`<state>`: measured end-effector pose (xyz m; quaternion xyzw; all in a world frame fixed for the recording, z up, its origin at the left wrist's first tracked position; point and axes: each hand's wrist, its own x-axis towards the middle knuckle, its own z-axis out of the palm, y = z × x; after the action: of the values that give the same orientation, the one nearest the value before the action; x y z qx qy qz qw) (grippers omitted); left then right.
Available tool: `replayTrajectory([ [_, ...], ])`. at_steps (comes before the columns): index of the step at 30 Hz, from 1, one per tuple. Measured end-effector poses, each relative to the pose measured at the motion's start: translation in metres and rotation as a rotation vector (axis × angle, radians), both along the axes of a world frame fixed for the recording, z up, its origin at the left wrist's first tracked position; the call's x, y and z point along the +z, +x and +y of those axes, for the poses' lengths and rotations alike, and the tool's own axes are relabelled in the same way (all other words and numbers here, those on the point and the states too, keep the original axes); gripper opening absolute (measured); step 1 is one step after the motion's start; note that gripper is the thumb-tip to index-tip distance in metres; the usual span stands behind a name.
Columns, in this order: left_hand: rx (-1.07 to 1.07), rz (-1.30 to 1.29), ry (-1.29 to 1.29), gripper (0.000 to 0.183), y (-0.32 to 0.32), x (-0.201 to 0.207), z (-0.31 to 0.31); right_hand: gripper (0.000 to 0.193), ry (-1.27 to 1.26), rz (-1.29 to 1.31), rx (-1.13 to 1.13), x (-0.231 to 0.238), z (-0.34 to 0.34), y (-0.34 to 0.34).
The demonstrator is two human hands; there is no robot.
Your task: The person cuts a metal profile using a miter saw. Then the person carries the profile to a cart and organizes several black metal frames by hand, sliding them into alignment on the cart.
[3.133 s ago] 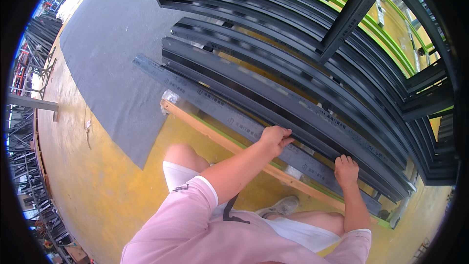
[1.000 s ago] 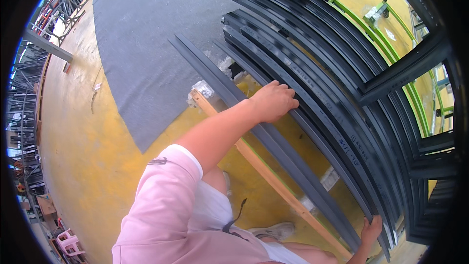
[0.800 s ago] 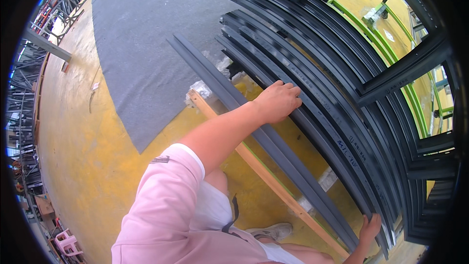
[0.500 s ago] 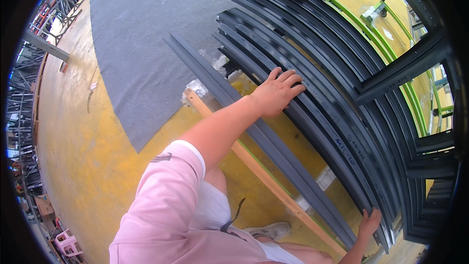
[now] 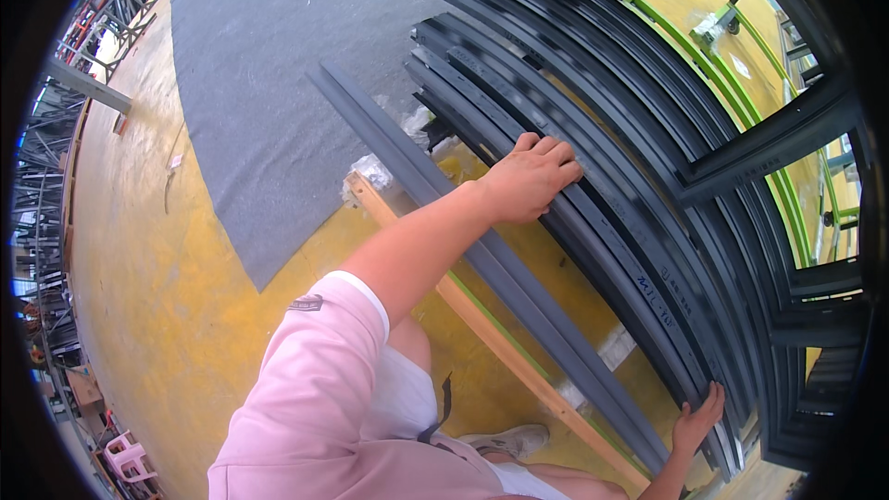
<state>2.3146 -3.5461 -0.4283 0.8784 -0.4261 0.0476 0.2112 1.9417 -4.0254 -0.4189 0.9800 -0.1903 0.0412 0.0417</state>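
My left hand (image 5: 535, 178) is curled over the near edge of a long dark grey metal profile (image 5: 622, 257), its fingertips hooked on the far side. Farther down the same profile, close to its lower end, my right hand (image 5: 699, 418) grips it with the fingers laid over the top; its thumb side is partly hidden. Handwritten marks show on this profile between the two hands. Behind it, several more dark profiles and frames (image 5: 593, 97) lean closely side by side. A separate grey profile (image 5: 519, 292) lies beneath my left forearm, apart from both hands.
A wooden bar (image 5: 500, 343) with a green edge runs beside the loose profile. Grey matting (image 5: 269, 83) covers part of the yellow floor (image 5: 167, 315). Green metal framework (image 5: 713, 65) stands beyond the frames. At far left are racks of bars and a pink stool (image 5: 130, 456).
My left hand's fingers have closed more tightly over the profile's edge. My right hand has shifted slightly up and left, and the gripped profile has moved a little.
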Motion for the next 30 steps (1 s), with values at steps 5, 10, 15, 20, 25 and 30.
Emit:
replayTrajectory([
  [5,-0.046,0.054,-0.018,0.059,0.008,0.005,0.001,0.074,0.041,0.090,0.211,0.006,0.026,0.044],
  [10,-0.049,0.020,-0.029,0.054,0.007,-0.001,-0.008,0.080,0.125,0.094,0.435,0.014,0.132,0.148],
  [15,-0.104,-0.036,-0.110,0.039,-0.011,-0.006,-0.014,0.071,0.172,0.159,0.402,0.005,0.213,0.217],
  [20,-0.252,0.270,-0.337,0.045,0.015,0.011,0.024,0.074,0.070,0.117,0.387,-0.011,0.199,0.208],
  [25,0.863,0.001,-0.818,0.034,0.063,-0.020,0.145,0.082,0.017,0.129,0.368,-0.013,0.199,0.206],
  [30,0.746,0.637,-1.209,0.035,0.075,-0.068,0.169,0.079,0.021,0.098,0.431,-0.013,0.196,0.208],
])
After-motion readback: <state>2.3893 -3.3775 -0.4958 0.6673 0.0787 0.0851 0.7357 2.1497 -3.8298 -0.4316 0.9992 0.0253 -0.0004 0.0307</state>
